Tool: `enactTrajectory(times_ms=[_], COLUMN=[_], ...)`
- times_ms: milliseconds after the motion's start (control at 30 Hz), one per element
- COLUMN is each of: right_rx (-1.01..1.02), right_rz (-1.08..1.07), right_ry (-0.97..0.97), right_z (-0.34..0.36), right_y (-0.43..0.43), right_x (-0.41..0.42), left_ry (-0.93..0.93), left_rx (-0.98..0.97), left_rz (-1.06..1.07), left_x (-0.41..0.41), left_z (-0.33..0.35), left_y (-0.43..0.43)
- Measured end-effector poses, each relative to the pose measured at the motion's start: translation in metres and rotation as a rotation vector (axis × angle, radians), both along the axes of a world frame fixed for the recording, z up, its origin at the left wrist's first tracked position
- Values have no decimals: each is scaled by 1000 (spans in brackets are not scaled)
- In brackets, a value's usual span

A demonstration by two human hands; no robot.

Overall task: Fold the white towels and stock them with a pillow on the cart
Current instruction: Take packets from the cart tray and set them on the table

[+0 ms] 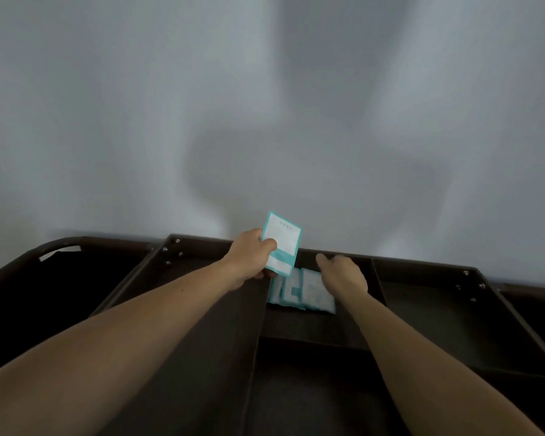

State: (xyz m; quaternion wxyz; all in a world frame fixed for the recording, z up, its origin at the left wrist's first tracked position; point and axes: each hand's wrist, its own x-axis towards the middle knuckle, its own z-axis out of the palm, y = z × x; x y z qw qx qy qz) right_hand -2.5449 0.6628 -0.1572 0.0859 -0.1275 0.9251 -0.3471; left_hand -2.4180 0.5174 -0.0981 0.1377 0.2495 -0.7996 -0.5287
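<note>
Compartments of the dark brown cart [422, 272] fill the lower part of my view, its far edge standing close against a pale grey wall [265, 105].

My left hand [249, 256] is out over the far edge of the cart, just left of the middle. It grips a teal-and-white packet [282, 243], thumb across its front face and fingers curled behind. That packet stands nearly upright, tilted slightly to the right, and its top rises above the cart's far rim against the wall.

My right hand [343, 275] sits just to the right of it, the two hands near each other but apart. It is palm down in the far middle compartment [312, 325], fingers reaching loosely toward the far wall of the cart and clamped on nothing I can see. Under and beside it lie more packets [299, 294] of the same teal and white, flat and overlapping in a row along that compartment's far end. I cannot tell whether the hand touches them.

A divider [376, 278] separates this compartment from the right compartment [438, 316]. The left compartment [195, 262] runs under my left forearm. Small screws [172, 251] show at the cart's far left corner, and a curved dark frame [60, 242] sits beyond its left edge.
</note>
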Motion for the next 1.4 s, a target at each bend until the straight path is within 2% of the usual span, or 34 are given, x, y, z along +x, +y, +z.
enactTrajectory(times_ms=[67, 133, 200, 300, 433, 533, 667, 1000, 1233, 1400], right_rx=[-401, -559, -591, -572, -604, -492, -283, 177, 222, 237], right_rz=[17, 73, 115, 67, -65, -112, -122, -35, 1, 101], right_ry=[-240, -357, -324, -178, -191, -209, -247, -103, -72, 188], right_z=[16, 26, 28, 25, 16, -3, -31, -39, -30, -7], right_y=[-3, -1, 2, 8, 19, 31, 31, 25, 24, 12], right_x=[3, 8, 12, 13, 0, -16, -27, -22, -14, 5], left_ry=[25, 42, 36, -26, -105, -74, -60, -69, -95, -137], left_rx=[96, 166, 188, 153, -73, -186, -197, -169, -204, -312], left_rz=[-27, -68, -86, -141, -165, -71, 28, 176, 227, 266], left_x=[-5, -10, -15, -20, -23, -15, 1, 42, 65, 93], left_z=[-1, -3, -7, -12, -12, -8, -7, -10, -1, 6], left_y=[5, 13, 21, 30, 27, 12, -10, -32, -30, -35])
